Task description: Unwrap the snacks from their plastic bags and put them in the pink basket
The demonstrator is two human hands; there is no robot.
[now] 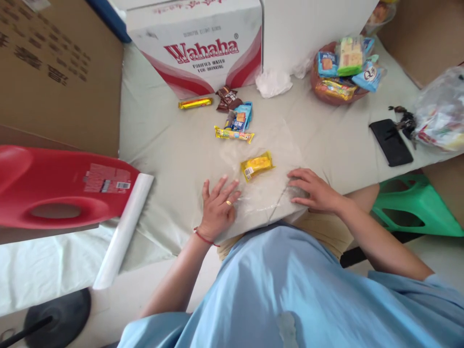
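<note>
A yellow-wrapped snack [257, 166] lies near the front of the table, on a thin sheet of clear plastic [261, 198] whose outline is hard to make out. To its left, my left hand [219, 209] rests with spread fingers at the plastic's left side. On the other side, my right hand [311, 192] lies near the table's front edge, fingers apart and slightly bent, touching the plastic's right side. Neither hand holds anything. Farther back sit a long yellow snack bar [234, 135], blue snack packets [242, 117], brown cocoa packets [228, 99] and another yellow bar [195, 103].
A Wahaha water carton [203, 53] stands at the back. A basket [335, 99] of snacks, a black phone [391, 143] and a stuffed plastic bag [444, 111] are at right. Leftward are a white roll [125, 232] and a red stool [65, 181]; a green stool [416, 208] is below right.
</note>
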